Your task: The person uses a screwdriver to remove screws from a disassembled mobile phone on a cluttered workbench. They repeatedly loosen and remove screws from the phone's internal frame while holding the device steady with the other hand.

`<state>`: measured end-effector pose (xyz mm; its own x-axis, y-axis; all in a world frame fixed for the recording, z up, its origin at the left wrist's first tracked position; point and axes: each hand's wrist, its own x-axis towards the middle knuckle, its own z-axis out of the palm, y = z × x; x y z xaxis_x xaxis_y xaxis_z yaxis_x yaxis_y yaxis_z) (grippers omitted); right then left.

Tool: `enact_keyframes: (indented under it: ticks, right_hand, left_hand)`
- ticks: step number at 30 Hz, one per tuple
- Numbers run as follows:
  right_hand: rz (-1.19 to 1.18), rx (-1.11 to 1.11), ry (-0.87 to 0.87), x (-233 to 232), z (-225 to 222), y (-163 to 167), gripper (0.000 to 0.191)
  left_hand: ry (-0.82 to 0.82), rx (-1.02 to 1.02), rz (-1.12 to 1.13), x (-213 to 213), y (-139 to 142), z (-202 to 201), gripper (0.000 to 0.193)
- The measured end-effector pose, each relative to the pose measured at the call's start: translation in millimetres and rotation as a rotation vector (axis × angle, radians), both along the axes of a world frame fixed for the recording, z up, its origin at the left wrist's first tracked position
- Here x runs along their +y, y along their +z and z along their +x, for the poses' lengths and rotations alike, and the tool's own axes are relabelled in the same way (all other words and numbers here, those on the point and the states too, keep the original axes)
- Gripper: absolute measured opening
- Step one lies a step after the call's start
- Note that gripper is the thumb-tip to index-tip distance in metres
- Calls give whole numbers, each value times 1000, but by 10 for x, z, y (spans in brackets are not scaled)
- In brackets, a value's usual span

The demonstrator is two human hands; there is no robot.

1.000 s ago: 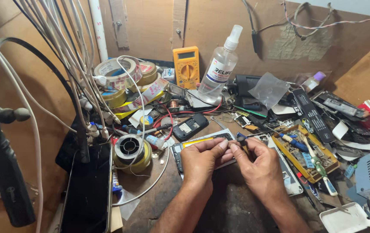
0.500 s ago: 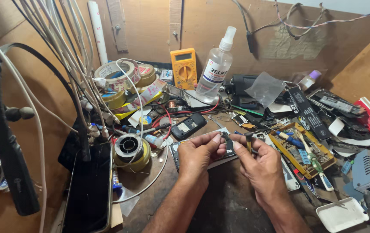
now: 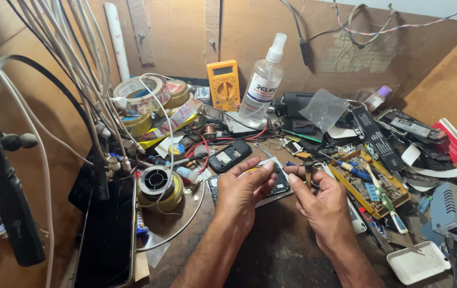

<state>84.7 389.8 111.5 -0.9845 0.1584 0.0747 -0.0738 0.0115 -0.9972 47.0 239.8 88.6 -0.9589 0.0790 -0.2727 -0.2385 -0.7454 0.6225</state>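
Cluttered wooden worktop point(image 3: 287, 256) fills my view, with a spray bottle point(image 3: 263, 80) and yellow multimeter point(image 3: 223, 84) at the back. My left hand point(image 3: 244, 192) rests on a dismantled phone point(image 3: 271, 184), fingers loosely curled; my right hand point(image 3: 322, 205) pinches a small tool point(image 3: 308, 173) just beside it.

My left hand point(image 3: 243, 193) covers most of the phone point(image 3: 277, 184); the part pinched in my right hand point(image 3: 322, 205) is too small to tell.

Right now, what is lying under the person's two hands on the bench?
Under the left hand and right hand lies a flat dark phone-like board on the brown wooden bench. The hands cover its middle and lower edge, so what lies there cannot be seen.
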Motion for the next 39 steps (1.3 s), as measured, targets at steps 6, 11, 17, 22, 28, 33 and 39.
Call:
enact_keyframes:
  ticks: [6,11,17,22,28,33,39]
  right_hand:
    - [10,13,-22,-31,-15,26,19]
    - [275,155,-40,-89,-91,63,16]
    - [539,312,-28,-145,-144,101,15]
    - [734,394,-14,-189,-152,140,15]
    - [790,416,-27,-222,-153,152,14]
    - [777,480,-12,-208,-182,98,15]
    - [857,364,-72,-201,-235,-22,21]
  left_hand:
    - [65,86,-39,9,-36,6,55]
    - [136,155,-179,41,-88,10,48]
    - [209,228,-263,61,-143,10,39]
    - [270,238,-433,69,-119,29,34]
    - [309,243,-591,66,-18,79,32]
    - [352,240,-620,86,28,116,31]
    - [341,195,-591,91,-2,99,31]
